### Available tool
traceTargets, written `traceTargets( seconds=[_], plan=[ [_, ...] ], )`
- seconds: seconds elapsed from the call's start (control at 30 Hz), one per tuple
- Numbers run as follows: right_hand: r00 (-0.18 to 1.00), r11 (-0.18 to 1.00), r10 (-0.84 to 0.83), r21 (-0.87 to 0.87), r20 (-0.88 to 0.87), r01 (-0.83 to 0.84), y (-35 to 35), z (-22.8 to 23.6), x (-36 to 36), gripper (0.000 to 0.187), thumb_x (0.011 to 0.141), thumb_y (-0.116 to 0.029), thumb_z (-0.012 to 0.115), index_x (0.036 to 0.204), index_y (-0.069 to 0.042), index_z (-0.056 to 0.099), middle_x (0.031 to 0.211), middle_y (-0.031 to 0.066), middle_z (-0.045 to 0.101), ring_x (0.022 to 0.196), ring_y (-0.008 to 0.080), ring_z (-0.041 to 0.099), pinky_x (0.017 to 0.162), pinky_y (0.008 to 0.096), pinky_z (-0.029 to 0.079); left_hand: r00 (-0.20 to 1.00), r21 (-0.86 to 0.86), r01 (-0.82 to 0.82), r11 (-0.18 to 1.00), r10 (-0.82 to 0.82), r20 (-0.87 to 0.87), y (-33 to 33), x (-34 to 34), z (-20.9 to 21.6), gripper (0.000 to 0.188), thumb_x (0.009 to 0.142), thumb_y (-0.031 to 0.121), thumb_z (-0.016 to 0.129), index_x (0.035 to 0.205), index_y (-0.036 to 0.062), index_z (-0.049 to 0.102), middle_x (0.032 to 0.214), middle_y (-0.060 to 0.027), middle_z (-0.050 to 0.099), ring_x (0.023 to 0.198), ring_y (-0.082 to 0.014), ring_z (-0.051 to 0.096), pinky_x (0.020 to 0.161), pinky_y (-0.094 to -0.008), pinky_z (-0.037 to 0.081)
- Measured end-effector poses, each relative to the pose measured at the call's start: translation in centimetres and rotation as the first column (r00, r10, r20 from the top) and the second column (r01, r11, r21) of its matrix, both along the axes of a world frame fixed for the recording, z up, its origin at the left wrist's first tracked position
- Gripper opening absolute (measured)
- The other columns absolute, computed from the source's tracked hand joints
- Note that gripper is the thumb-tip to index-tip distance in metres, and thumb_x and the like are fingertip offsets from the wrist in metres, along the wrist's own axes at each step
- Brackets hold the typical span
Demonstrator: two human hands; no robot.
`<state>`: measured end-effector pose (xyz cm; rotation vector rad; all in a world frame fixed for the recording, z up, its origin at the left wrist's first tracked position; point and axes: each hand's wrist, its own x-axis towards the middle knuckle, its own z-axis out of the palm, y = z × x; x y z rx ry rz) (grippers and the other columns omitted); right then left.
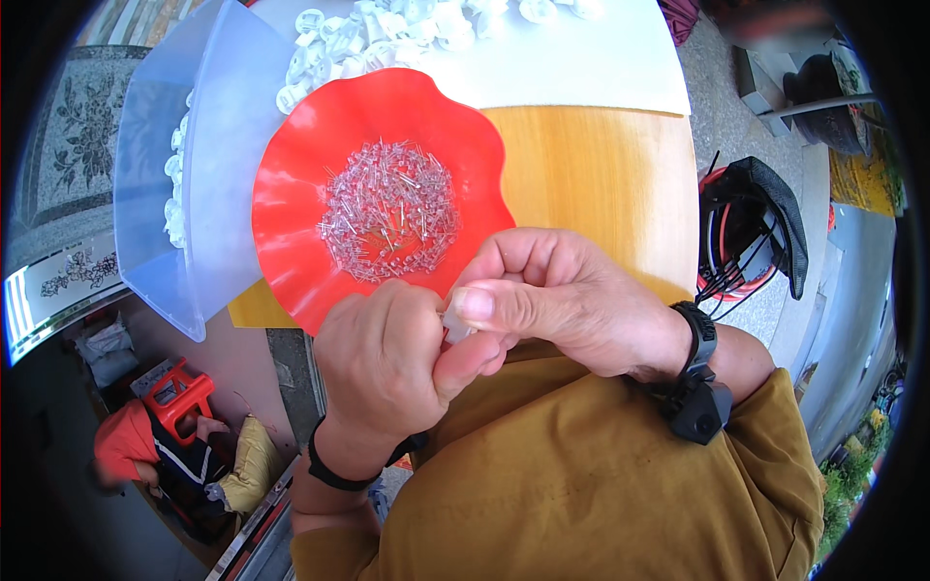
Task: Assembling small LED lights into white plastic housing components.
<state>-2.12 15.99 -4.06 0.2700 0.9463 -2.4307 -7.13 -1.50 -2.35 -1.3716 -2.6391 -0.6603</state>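
Note:
My two hands meet over the near edge of a red wavy-rimmed bowl [291, 174]. Between their fingertips is a small whitish translucent plastic piece [455, 327], partly covered by the thumbs. My right hand [572, 305] pinches it with thumb and forefinger. My left hand [378, 353] is closed against its other side; what its curled fingers hold besides is hidden. In the bowl lies a heap of tiny clear parts with thin metal pins [392, 208], resembling small LEDs.
Behind the bowl, white plastic pieces [378, 34] are piled on a white sheet [581, 73] over the wooden table [591, 174]. A translucent plastic bin [228, 184] with similar pieces stands left. A person [136, 441] is at lower left by a red stool [181, 392].

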Motion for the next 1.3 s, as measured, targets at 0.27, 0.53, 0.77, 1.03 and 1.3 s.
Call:
traceTargets(
  seconds=[0.27, 0.53, 0.77, 1.03, 1.3],
  plan=[
    [1.000, 0.999, -0.005, -0.034, 0.002, 0.005, 0.1, 0.4, -0.4, 0.034, 0.087, -0.035, 0.063, 0.092, -0.001, 0.057, 0.082, 0.0039, 0.064, 0.067, 0.0072, 0.062, 0.058, 0.0181, 0.049, 0.986, 0.110, -0.075, 0.991, 0.058, 0.154, -0.2, -0.1, 0.5, 0.053, 0.079, 0.057, 0.058, 0.073, 0.0056, 0.049, 0.058, -0.0057, 0.042, 0.045, -0.0232, 0.044, 0.041, -0.0350, 0.032],
    [1.000, 1.000, 0.006, -0.005, -0.012, -0.006, 0.0, 0.5, -0.1, 0.036, 0.087, -0.037, 0.063, 0.091, -0.002, 0.057, 0.080, 0.0044, 0.064, 0.065, 0.0076, 0.062, 0.058, 0.0185, 0.049, 0.999, 0.044, -0.044, 0.998, 0.044, 0.019, -0.2, 0.0, 0.4, 0.053, 0.079, 0.058, 0.058, 0.074, 0.0061, 0.049, 0.057, -0.0045, 0.043, 0.045, -0.0218, 0.044, 0.041, -0.0341, 0.032],
    [0.997, 0.998, 0.062, -0.014, 0.035, -0.061, 0.1, 0.5, -0.2, 0.023, 0.091, -0.025, 0.059, 0.091, -0.002, 0.058, 0.083, 0.0035, 0.063, 0.072, 0.0073, 0.060, 0.068, 0.0202, 0.049, 0.999, 0.012, -0.015, 1.000, 0.015, -0.028, -0.2, 0.4, 0.5, 0.052, 0.081, 0.059, 0.054, 0.070, 0.0087, 0.044, 0.056, -0.0039, 0.041, 0.044, -0.0218, 0.043, 0.041, -0.0346, 0.031],
    [0.998, 0.998, 0.060, -0.014, 0.033, -0.059, 0.1, 1.0, -0.7, 0.022, 0.090, -0.021, 0.060, 0.095, 0.000, 0.058, 0.089, 0.0059, 0.064, 0.080, 0.0097, 0.061, 0.075, 0.0223, 0.050, 0.999, 0.007, -0.043, 0.999, 0.043, 0.021, -0.3, 0.2, 1.0, 0.049, 0.080, 0.055, 0.058, 0.070, 0.0084, 0.045, 0.055, -0.0040, 0.040, 0.045, -0.0225, 0.043, 0.042, -0.0348, 0.032],
    [0.995, 0.997, 0.070, -0.029, -0.072, -0.073, 0.4, 2.3, -1.5, 0.032, 0.089, -0.031, 0.061, 0.104, -0.004, 0.054, 0.090, 0.0027, 0.061, 0.078, 0.0063, 0.057, 0.072, 0.0219, 0.047, 0.967, 0.209, -0.192, 0.959, 0.148, 0.207, -2.0, -0.7, 3.4, 0.044, 0.083, 0.047, 0.062, 0.080, 0.0033, 0.053, 0.063, -0.0046, 0.048, 0.049, -0.0182, 0.045, 0.046, -0.0293, 0.034]
  ],
)
